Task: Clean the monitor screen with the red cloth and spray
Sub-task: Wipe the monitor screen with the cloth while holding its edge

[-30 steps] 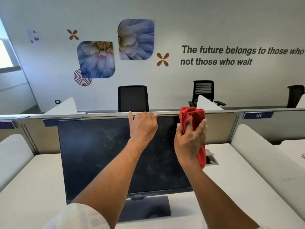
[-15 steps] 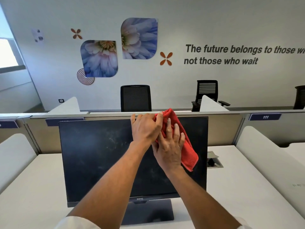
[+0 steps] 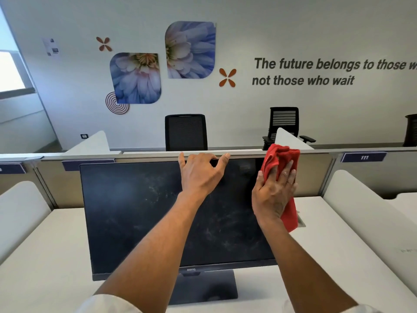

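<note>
- I see a smooth white desk (image 3: pixel 45 256) with a rounded white divider at its far left edge.
- On it stands the monitor (image 3: pixel 135 218), a flat dark rectangle on a matte grey slab foot; its glass is dull with pale streaks and dusty smears, thickest toward the middle and right.
- My left hand (image 3: pixel 199 175) is clenched over the monitor's top edge near the middle, fingers hooked behind the frame, thumb out to the right.
- Right of that, my right hand (image 3: pixel 274 190) lies flat, fingers spread, grasping the red cloth (image 3: pixel 279 160) by pressing it against the screen's upper right corner.
- The cloth is soft and nubbly, bunched above my fingers and hanging in a loose fold below my palm, past the monitor's right edge.
- On the far side, a grey partition rail (image 3: pixel 316 152) runs across, with two black mesh chairs beyond it.
- I see no spray bottle from here.
</note>
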A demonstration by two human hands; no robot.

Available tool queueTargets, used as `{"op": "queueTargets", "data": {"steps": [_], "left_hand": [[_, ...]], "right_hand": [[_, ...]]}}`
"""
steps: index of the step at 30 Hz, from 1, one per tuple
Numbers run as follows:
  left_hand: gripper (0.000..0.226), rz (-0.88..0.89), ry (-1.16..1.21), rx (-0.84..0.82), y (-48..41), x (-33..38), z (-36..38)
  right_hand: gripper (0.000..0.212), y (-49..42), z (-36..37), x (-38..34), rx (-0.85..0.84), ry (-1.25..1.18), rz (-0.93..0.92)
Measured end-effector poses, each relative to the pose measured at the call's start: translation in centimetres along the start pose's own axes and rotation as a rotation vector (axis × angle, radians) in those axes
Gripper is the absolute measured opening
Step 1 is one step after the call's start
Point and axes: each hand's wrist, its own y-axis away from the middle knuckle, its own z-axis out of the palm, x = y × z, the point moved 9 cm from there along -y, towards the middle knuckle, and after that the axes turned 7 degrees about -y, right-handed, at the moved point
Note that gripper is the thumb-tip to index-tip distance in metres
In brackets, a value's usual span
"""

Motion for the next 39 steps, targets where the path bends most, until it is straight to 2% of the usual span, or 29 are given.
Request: {"op": "queueTargets", "data": {"steps": [4, 9, 11, 14, 19, 21, 26, 30, 34, 37, 39], "left_hand": [[0.079, -0.016, -0.002, -0.016, -0.1, 0.0, 0.2], [0.074, -0.008, -0.007, -0.023, -0.1, 0.2, 0.3], [0.078, 0.025, -0.014, -0.023, 0.1, 0.2, 0.3], [0.078, 0.046, -0.017, -0.044, 0.1, 0.1, 0.4], [0.080, 0.045, -0.012, -0.055, 0.0, 0.1, 0.4], [0.077, 0.056, -0.020, -0.047, 0.2, 0.3, 0.3], [0.060, 0.091, -0.062, -0.017, 0.7, 0.3, 0.5], [0.055, 0.101, -0.059, -0.028, 0.7, 0.3, 0.7], [0.061, 0.124, -0.071, -0.001, 0.8, 0.3, 0.5], [0.060, 0.127, -0.070, -0.002, 0.9, 0.3, 0.4], [0.056, 0.118, -0.063, -0.012, 0.8, 0.2, 0.4]], "right_hand": [[0.058, 3.0, 1.7, -3.5, -0.037, 0.066, -0.194], [0.058, 9.6, 5.2, -8.8, -0.154, 0.070, -0.625], [0.057, 11.0, 5.9, -9.2, -0.166, 0.109, -0.714], [0.055, 9.2, 5.0, -7.9, -0.116, 0.158, -0.647], [0.054, 1.8, 1.0, -0.9, 0.010, 0.098, -0.176], [0.057, 0.2, 0.3, 1.1, 0.014, 0.047, -0.095], [0.059, 2.4, 1.4, -0.4, -0.006, 0.074, -0.206], [0.061, 8.9, 4.9, -3.7, -0.150, 0.092, -0.448], [0.062, 15.2, 7.4, -5.8, -0.238, 0.127, -0.656], [0.063, 14.7, 7.0, -4.9, -0.227, 0.173, -0.664], [0.060, 12.3, 5.8, -2.9, -0.186, 0.173, -0.536]]}}
